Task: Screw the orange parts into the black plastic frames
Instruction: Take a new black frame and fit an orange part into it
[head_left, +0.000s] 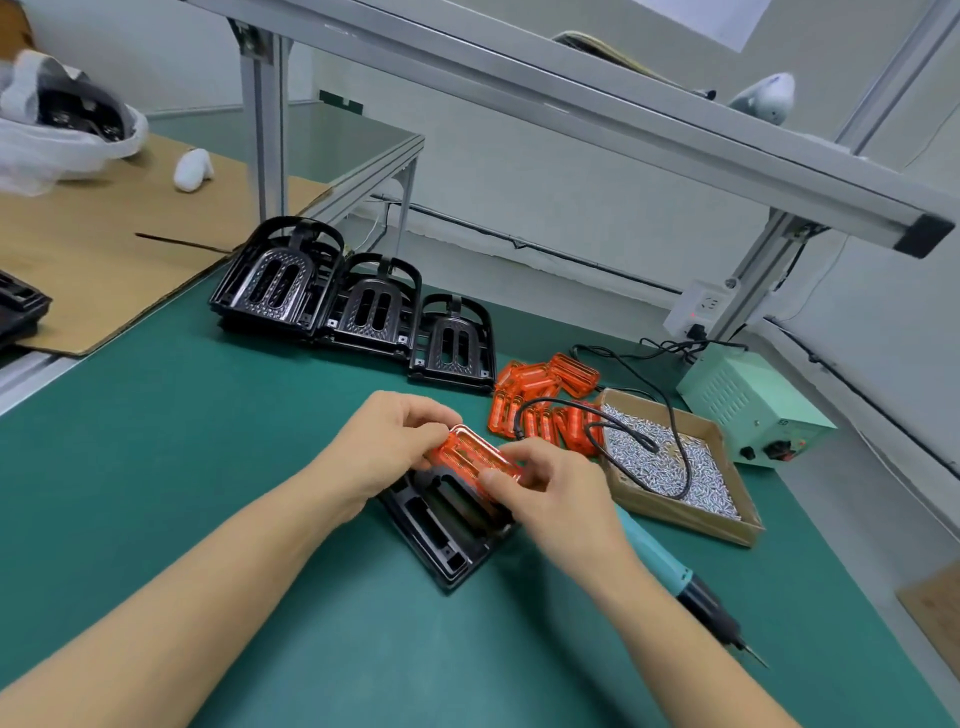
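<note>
A black plastic frame (441, 535) lies flat on the green mat in front of me. Over its far end I hold an orange ribbed part (470, 454). My left hand (387, 447) pinches the part's left end, and my right hand (550, 491) pinches its right end. The part sits tilted against the frame's top; how far it is seated is hidden by my fingers. A pile of loose orange parts (545, 400) lies behind my right hand. Several more black frames (363, 306) stand stacked in a row farther back.
A cardboard tray of silver screws (675, 467) sits to the right, with a black cable across it. A teal electric screwdriver (680, 582) lies under my right forearm. A pale green power supply (748, 405) stands at the back right. Cardboard sheet (104, 249) covers the left bench.
</note>
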